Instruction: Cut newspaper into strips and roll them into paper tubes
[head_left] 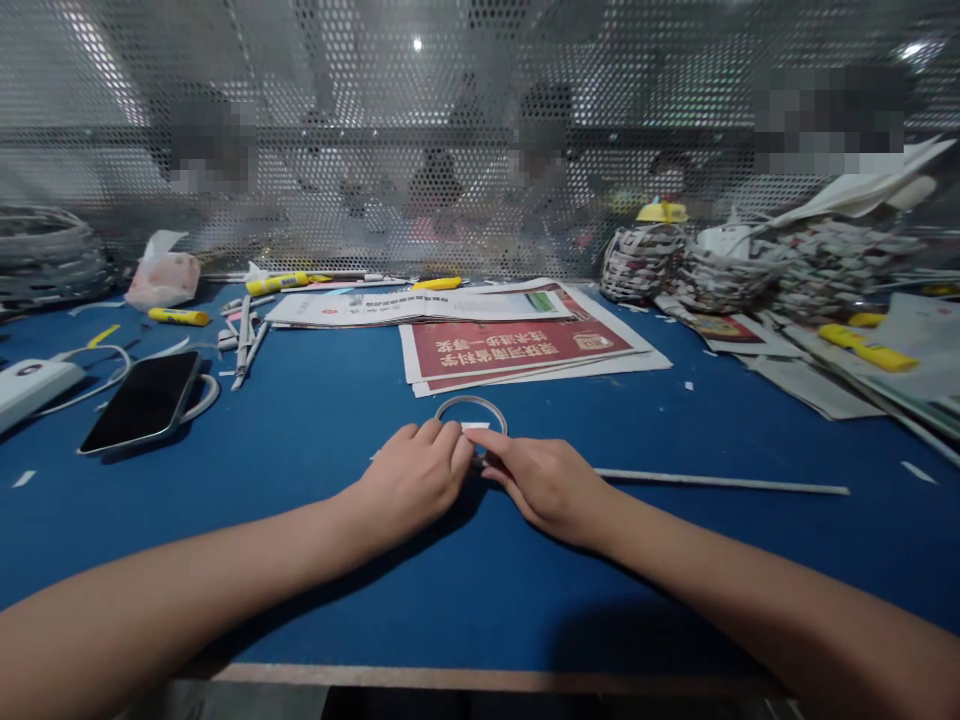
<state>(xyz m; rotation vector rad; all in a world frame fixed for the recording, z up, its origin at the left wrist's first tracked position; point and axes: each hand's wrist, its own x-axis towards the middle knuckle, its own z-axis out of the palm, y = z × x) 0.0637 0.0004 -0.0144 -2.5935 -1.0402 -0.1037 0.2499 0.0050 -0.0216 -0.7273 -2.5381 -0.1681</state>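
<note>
- The left hand [411, 480] is laid knuckles up on the blue table [315, 420], its fingers curled down and its fingertips set on the near edge of a small paper ring [472, 404].
- The right hand [547, 482] is laid beside it, the two hands touching at the fingertips; its thumb and forefinger are closed in a pinch on the end of a long rolled paper stick [720, 482], just where the stick meets the ring.
- The grip of each hand is nearly shut, with little gap seen between the fingers; whether the left hand pinches the ring or only presses it flat cannot be told.
- The ring is laid flat on the table, just ahead of both hands and just short of a stack of newspapers [517, 350].
- The stick is stretched along the table to the right, away from the right hand.
- A dark phone [142, 402] is placed face up well to the left, beside a white cable.
- Woven paper baskets [675, 265] and yellow glue sticks [178, 316] are kept farther back on the table.
</note>
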